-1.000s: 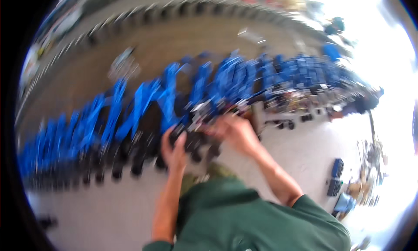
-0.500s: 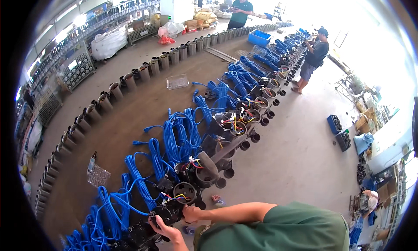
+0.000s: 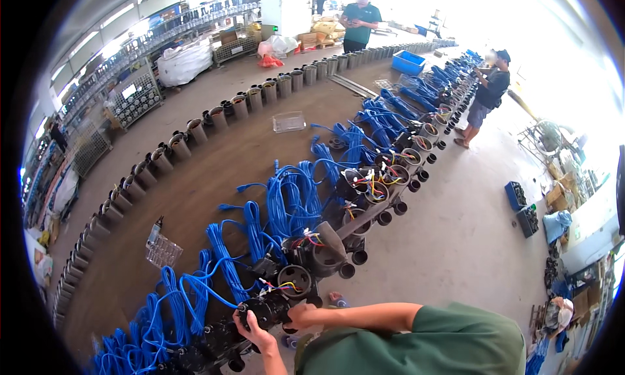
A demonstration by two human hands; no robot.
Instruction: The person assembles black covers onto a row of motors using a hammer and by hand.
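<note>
My left hand [image 3: 259, 336] is closed around the near left side of a black round housing [image 3: 265, 311] at the table's near edge. A blue cord runs into that housing from the left. Against its right side my right hand [image 3: 301, 316] is closed, with its fingertips partly hidden behind the part. Just beyond stands an open grey cylinder [image 3: 295, 281] with red, yellow and white wires at its rim. Coiled blue cables [image 3: 226, 261] lie to the left of the row of black and grey units.
A grey tube [image 3: 333, 241] leans over the units ahead. Grey cylinders [image 3: 220, 118] line the table's far edge. A clear plastic tray [image 3: 289, 122] and a blue bin [image 3: 408, 63] sit on the table. One person [image 3: 491, 85] works along the right side; another [image 3: 360, 23] stands at the far end.
The whole view has shifted, so the scene sits further right in the picture. Both hands stay at the same black housing, with little change of grip.
</note>
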